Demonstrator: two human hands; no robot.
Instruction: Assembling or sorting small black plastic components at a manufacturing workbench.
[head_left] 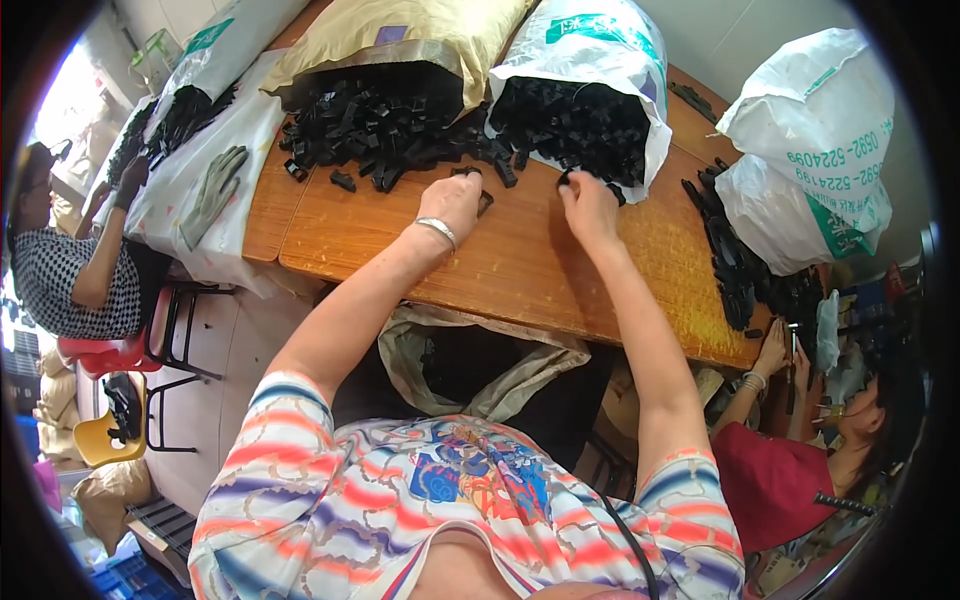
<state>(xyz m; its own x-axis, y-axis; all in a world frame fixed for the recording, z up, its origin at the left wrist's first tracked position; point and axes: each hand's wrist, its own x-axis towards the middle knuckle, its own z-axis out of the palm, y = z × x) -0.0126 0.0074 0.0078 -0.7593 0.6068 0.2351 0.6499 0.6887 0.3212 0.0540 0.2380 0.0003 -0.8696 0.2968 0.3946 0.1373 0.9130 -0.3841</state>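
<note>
My left hand [455,207], with a silver bracelet at the wrist, is closed around a small black plastic part [486,203] that partly shows beside the fingers. It is just in front of a heap of black plastic parts [375,125] spilling from a yellow sack [430,35]. My right hand [593,210] pinches another small dark piece [564,181] at the mouth of a white sack [645,70]. That sack holds more black plastic parts [570,115]. The exact shape of the pieces in my fingers is hidden.
A wooden table [400,260] carries everything. At right lie long black pieces [725,250] beside a white bag [810,140]; a person in red [770,485] works there. Another person [75,270] handles black strips at left, near a grey glove [212,195]. An open cloth sack [400,355] hangs below the table edge.
</note>
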